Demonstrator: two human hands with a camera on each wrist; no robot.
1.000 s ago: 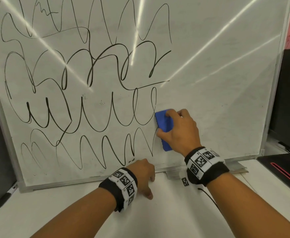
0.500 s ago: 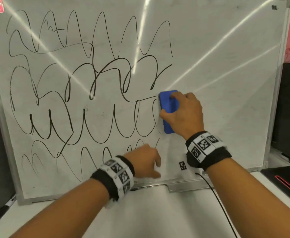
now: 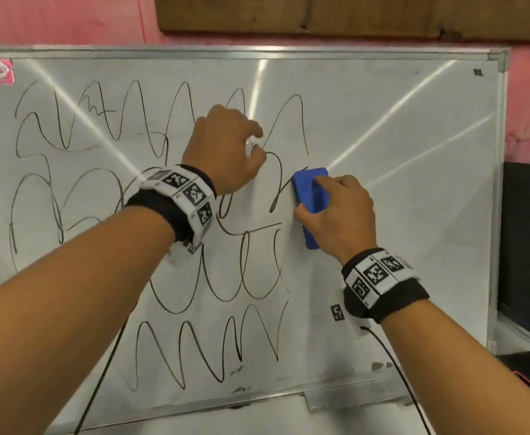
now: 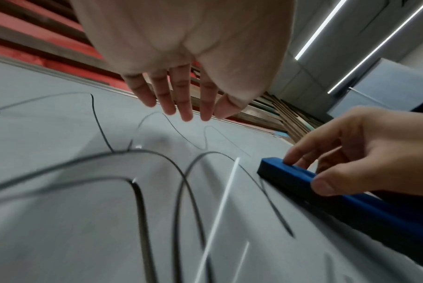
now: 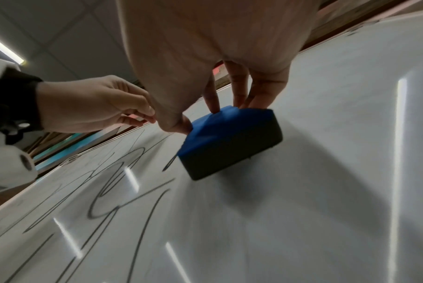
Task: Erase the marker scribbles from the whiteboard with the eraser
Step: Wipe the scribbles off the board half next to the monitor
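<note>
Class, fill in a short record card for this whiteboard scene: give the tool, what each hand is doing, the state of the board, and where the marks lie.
Tool: blue eraser, flat against the whiteboard
Right hand: right hand grips the eraser
Left hand: left hand holds nothing, fingers loose, raised in front of the board
Marks: black scribbles cover the board's left and middle
Clean area: the board to the right of the eraser shows no scribbles
</note>
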